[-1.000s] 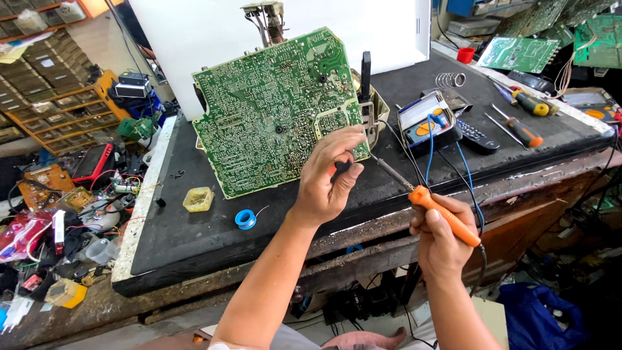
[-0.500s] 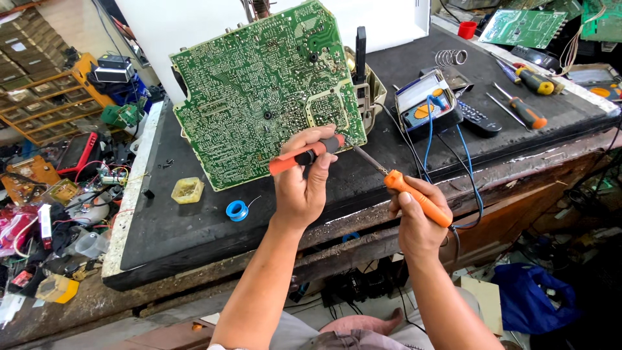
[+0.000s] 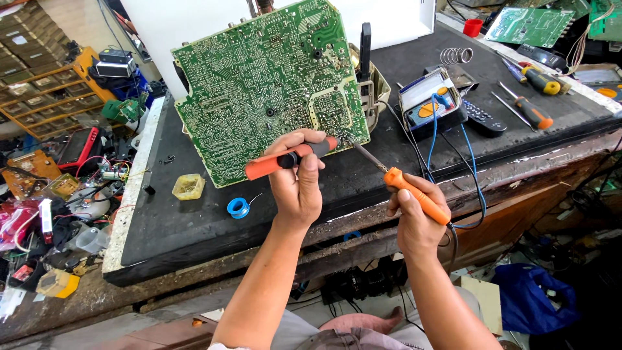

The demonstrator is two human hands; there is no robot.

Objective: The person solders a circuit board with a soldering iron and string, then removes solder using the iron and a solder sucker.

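Observation:
A large green circuit board (image 3: pixel 259 84) leans upright on the black bench top (image 3: pixel 194 227), solder side toward me. My left hand (image 3: pixel 298 185) grips an orange and black pen-shaped tool (image 3: pixel 285 160), probably a desoldering pump, held level with its tip at the board's lower right corner. My right hand (image 3: pixel 414 217) holds an orange-handled soldering iron (image 3: pixel 405 185); its metal tip points up-left to the same corner of the board.
A multimeter (image 3: pixel 431 104) with blue leads, a remote control (image 3: pixel 484 118), screwdrivers (image 3: pixel 528 110) and a wire coil (image 3: pixel 457 55) lie to the right. A yellow flux tin (image 3: pixel 188 186) and a blue solder spool (image 3: pixel 238 207) sit left of my hand. Cluttered parts fill the far left.
My left hand has taken up the orange and black tool, absent a second ago, and brought its tip to the board's corner. The soldering iron tip has stayed at that corner.

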